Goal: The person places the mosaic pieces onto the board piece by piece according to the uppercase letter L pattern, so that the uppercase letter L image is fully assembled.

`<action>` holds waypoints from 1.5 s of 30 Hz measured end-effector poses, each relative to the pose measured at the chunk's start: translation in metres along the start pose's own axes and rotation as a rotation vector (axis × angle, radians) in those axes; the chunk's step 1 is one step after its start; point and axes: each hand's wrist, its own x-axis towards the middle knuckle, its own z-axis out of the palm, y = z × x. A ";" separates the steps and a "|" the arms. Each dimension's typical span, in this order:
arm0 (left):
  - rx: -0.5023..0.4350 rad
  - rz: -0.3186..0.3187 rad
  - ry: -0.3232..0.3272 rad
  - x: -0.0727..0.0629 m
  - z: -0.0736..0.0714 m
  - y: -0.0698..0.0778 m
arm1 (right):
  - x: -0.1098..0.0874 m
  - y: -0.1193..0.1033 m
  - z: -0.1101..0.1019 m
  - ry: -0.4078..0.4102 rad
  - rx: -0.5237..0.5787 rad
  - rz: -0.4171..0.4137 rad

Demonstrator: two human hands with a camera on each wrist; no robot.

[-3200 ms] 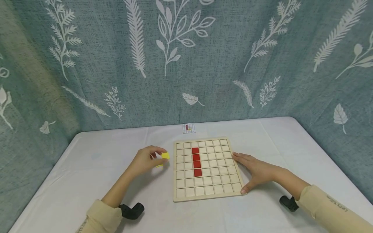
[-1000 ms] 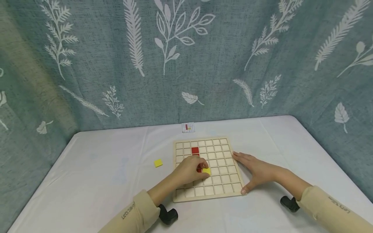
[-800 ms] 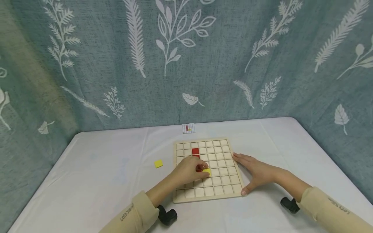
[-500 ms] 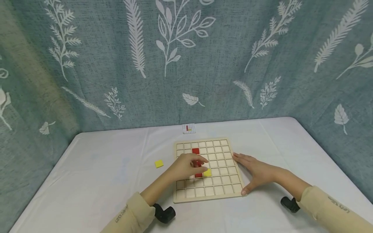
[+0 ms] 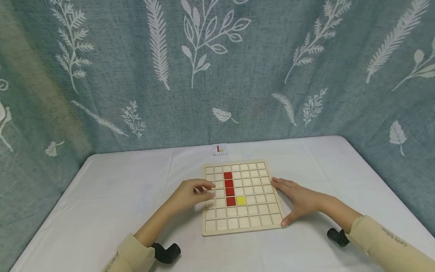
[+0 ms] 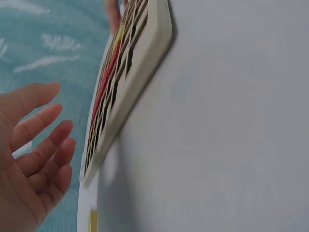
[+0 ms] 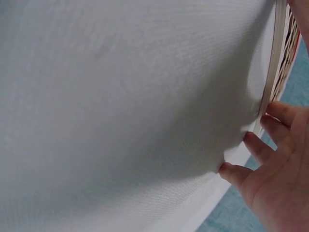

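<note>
A pale wooden grid board [image 5: 255,221] lies on the table, with a column of red tiles [image 5: 229,183] set in its cells. To the right of the lowest red one, a yellow tile [image 5: 241,200] fills a cell. My left hand [image 5: 190,194] hovers at the board's left edge, thumb and fingers apart, holding nothing. Another yellow tile [image 6: 92,220] shows at the bottom of the left wrist view; in the head view the left hand hides it. With fingers spread, my right hand [image 5: 304,200] touches the board's right edge, its thumb at the near corner.
A small printed card [image 5: 220,149] with a grid and coloured squares lies beyond the board, near the table's far edge. The table wears a white cloth [image 5: 112,196]. Behind it hangs a blue-green curtain [image 5: 258,102] with white leaf patterns. Black devices sit at both wrists.
My left hand brought a yellow tile from the left onto the board, let it go beside the lowest red tile, then drew back left. The right hand stayed at the board's edge.
</note>
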 end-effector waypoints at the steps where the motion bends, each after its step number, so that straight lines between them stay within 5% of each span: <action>1: 0.008 -0.008 0.015 -0.002 -0.004 -0.003 | 0.000 0.000 0.000 -0.001 0.001 0.001; 16: 0.098 -0.094 0.160 -0.020 -0.046 -0.033 | 0.001 0.002 0.001 0.000 0.015 0.002; 25: 0.155 -0.158 0.077 -0.018 -0.043 -0.047 | 0.000 0.003 0.000 -0.002 0.019 0.001; 45: 0.209 -0.186 0.114 -0.013 -0.039 -0.049 | 0.002 0.003 0.000 0.008 0.014 0.006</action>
